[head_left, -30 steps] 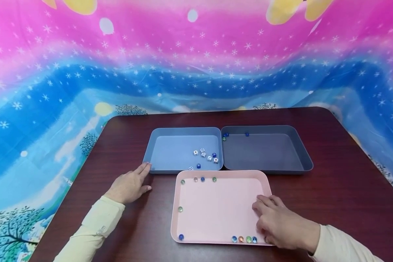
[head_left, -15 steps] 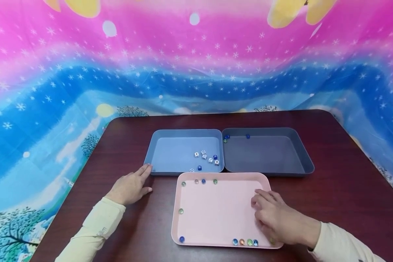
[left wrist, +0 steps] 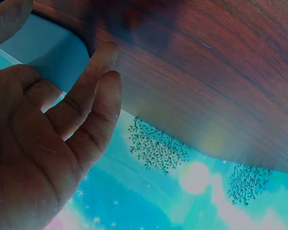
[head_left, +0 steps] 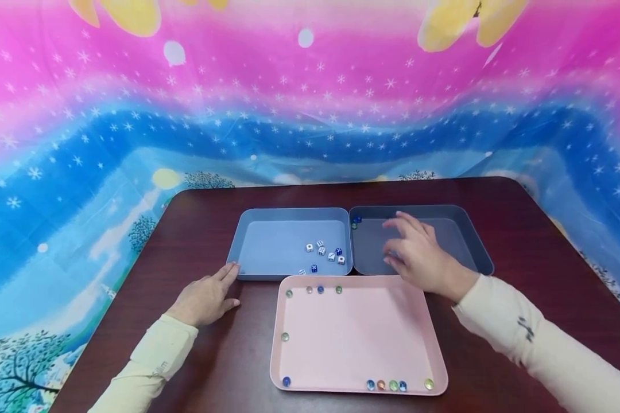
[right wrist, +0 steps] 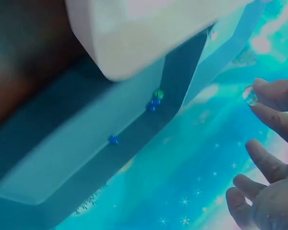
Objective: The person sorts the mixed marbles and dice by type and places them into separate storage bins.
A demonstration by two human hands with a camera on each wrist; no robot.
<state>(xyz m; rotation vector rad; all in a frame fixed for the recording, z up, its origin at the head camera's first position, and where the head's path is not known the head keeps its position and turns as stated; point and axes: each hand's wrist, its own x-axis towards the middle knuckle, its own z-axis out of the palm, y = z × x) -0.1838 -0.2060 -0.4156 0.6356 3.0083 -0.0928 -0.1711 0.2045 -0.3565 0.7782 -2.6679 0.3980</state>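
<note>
My right hand is over the dark grey tray. In the right wrist view, its thumb and index finger pinch a clear glass marble, while the other fingers spread loosely. A few blue and green marbles lie at that tray's far left corner, and another blue marble sits apart along its wall. The pink tray in front bears several glass marbles along its edges. At the near left corner of the blue tray, my left hand rests with fingers extended.
Several white dice and two blue dice lie in the right half of the blue tray. All three trays stand close together on a dark wooden table. A printed cloth hangs behind the table.
My right hand has left the right side of the pink tray and moved away from me, over the dark grey tray, with a marble between its fingertips. My left hand stays in place.
</note>
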